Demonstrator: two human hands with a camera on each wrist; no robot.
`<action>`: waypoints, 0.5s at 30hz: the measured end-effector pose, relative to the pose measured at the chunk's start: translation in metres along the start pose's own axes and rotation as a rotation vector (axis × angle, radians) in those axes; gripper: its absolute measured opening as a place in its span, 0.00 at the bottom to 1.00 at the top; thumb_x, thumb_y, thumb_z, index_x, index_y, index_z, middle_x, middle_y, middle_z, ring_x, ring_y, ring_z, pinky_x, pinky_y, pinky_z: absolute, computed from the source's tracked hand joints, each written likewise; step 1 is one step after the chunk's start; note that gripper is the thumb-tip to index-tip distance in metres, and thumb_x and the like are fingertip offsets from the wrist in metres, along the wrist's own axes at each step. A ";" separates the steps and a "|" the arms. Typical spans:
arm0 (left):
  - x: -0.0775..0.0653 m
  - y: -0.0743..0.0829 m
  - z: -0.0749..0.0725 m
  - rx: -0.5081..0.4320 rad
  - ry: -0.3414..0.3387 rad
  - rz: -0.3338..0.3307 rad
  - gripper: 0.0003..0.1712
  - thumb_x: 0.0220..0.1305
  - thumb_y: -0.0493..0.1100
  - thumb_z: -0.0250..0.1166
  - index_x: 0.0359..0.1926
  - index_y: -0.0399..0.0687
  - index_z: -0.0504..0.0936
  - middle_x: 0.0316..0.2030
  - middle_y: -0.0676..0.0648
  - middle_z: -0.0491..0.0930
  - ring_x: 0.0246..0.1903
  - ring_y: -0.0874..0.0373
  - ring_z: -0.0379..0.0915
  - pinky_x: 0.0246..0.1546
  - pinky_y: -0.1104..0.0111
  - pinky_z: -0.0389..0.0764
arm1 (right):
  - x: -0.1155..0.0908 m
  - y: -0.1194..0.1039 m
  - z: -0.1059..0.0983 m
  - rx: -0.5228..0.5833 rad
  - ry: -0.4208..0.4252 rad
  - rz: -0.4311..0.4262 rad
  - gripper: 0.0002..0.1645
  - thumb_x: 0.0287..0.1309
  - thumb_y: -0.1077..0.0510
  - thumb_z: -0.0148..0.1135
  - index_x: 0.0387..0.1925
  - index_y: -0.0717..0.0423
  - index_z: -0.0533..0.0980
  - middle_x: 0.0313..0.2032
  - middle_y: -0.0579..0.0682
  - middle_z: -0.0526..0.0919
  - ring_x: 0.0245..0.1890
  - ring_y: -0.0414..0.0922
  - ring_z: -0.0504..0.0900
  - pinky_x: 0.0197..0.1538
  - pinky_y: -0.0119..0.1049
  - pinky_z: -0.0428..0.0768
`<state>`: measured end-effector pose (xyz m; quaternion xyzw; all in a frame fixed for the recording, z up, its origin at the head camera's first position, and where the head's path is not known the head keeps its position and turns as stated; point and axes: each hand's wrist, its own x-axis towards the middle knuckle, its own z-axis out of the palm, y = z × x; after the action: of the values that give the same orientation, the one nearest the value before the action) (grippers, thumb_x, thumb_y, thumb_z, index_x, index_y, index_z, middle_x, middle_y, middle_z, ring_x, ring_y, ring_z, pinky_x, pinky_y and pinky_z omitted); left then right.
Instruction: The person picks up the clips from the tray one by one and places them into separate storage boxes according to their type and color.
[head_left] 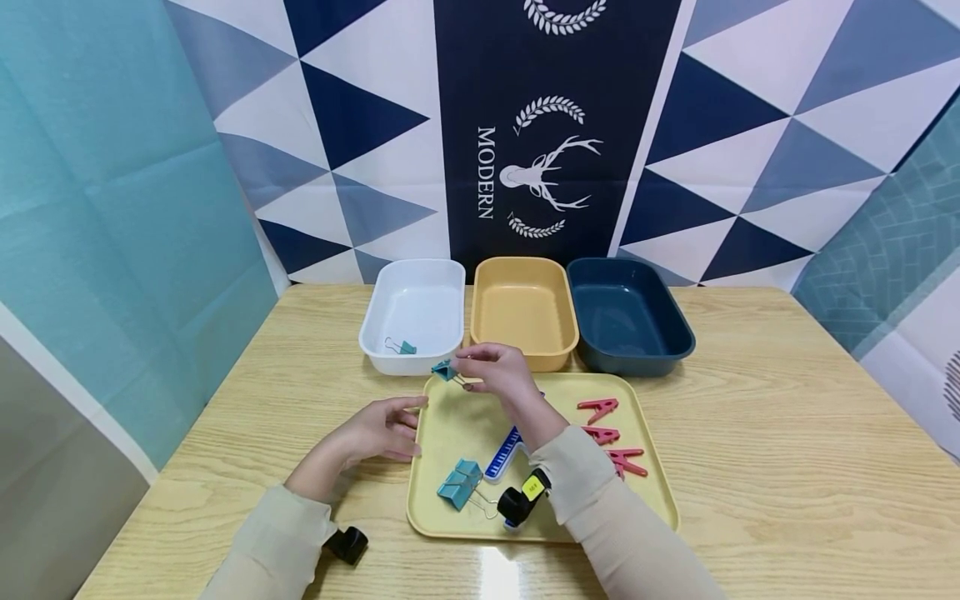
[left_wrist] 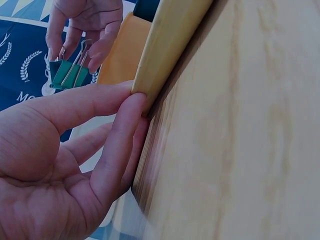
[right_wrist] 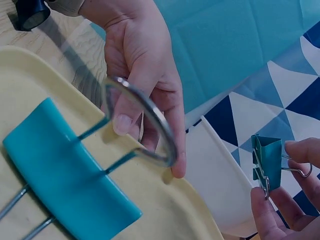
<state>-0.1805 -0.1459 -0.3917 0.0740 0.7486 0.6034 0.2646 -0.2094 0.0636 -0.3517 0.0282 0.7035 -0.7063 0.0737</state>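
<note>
A teal binder clip (head_left: 444, 369) is pinched by its wire handles in my right hand (head_left: 501, 377), above the far left corner of a pale yellow tray (head_left: 463, 421). The right wrist view shows this clip (right_wrist: 270, 160) with its handles between thumb and fingers. My left hand (head_left: 381, 430) is at the tray's left side; in the left wrist view its thumb and index fingertip pinch the tray rim (left_wrist: 165, 45). Another teal binder clip (head_left: 460, 483) lies on the tray near the front, large in the right wrist view. Beside it is a blue-and-white striped piece (head_left: 504, 454), partly hidden by my right arm.
Several red clothespins (head_left: 600, 408) lie along the tray's right side. Behind the tray stand a white bin (head_left: 412, 364), a yellow-orange bin (head_left: 525, 312) and a dark blue bin (head_left: 633, 364) side by side. A small teal binder clip (head_left: 406, 347) is inside the white bin.
</note>
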 end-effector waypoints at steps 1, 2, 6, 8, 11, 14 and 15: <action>0.000 0.000 0.000 0.000 0.000 0.000 0.44 0.48 0.24 0.67 0.67 0.36 0.61 0.46 0.37 0.68 0.39 0.53 0.75 0.38 0.59 0.83 | 0.000 0.000 0.000 0.008 0.002 -0.001 0.11 0.50 0.63 0.69 0.38 0.62 0.81 0.37 0.52 0.81 0.34 0.44 0.79 0.37 0.38 0.84; 0.000 0.000 0.000 0.001 0.000 0.000 0.44 0.48 0.24 0.67 0.67 0.36 0.61 0.46 0.37 0.68 0.39 0.53 0.75 0.38 0.59 0.83 | 0.000 0.000 0.001 0.015 0.005 -0.003 0.11 0.51 0.63 0.68 0.38 0.62 0.81 0.37 0.52 0.81 0.34 0.44 0.80 0.37 0.38 0.84; 0.000 -0.001 0.000 0.010 0.003 0.004 0.44 0.48 0.24 0.67 0.67 0.36 0.61 0.45 0.37 0.68 0.39 0.54 0.75 0.37 0.59 0.83 | 0.001 -0.002 0.002 0.038 0.013 0.000 0.11 0.52 0.62 0.68 0.38 0.62 0.81 0.37 0.53 0.80 0.34 0.45 0.80 0.38 0.38 0.84; 0.000 -0.002 -0.001 0.013 0.003 0.008 0.44 0.48 0.24 0.67 0.67 0.36 0.61 0.45 0.37 0.68 0.39 0.54 0.75 0.37 0.59 0.83 | 0.002 -0.003 0.003 0.047 0.019 0.007 0.11 0.52 0.62 0.68 0.38 0.62 0.80 0.37 0.53 0.80 0.35 0.45 0.80 0.39 0.39 0.84; 0.000 -0.003 -0.001 0.014 0.000 0.014 0.44 0.48 0.24 0.67 0.67 0.36 0.61 0.45 0.37 0.68 0.39 0.54 0.75 0.37 0.59 0.83 | 0.004 -0.004 0.004 0.059 0.030 0.018 0.11 0.51 0.62 0.68 0.38 0.61 0.80 0.37 0.53 0.79 0.34 0.45 0.80 0.39 0.38 0.84; 0.001 -0.003 -0.001 0.008 -0.005 0.018 0.44 0.48 0.24 0.67 0.67 0.36 0.61 0.45 0.37 0.68 0.39 0.53 0.75 0.38 0.59 0.83 | 0.005 -0.005 0.005 0.070 0.041 0.023 0.11 0.51 0.63 0.68 0.39 0.62 0.80 0.37 0.54 0.79 0.34 0.45 0.80 0.39 0.38 0.84; 0.001 -0.003 -0.001 0.006 -0.007 0.018 0.43 0.48 0.24 0.67 0.67 0.36 0.61 0.45 0.37 0.68 0.39 0.53 0.75 0.38 0.59 0.83 | 0.006 -0.006 0.006 0.074 0.045 0.023 0.12 0.51 0.63 0.68 0.39 0.62 0.80 0.37 0.54 0.79 0.34 0.45 0.80 0.39 0.38 0.84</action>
<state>-0.1811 -0.1472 -0.3947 0.0838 0.7489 0.6031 0.2614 -0.2154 0.0577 -0.3470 0.0547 0.6779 -0.7302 0.0649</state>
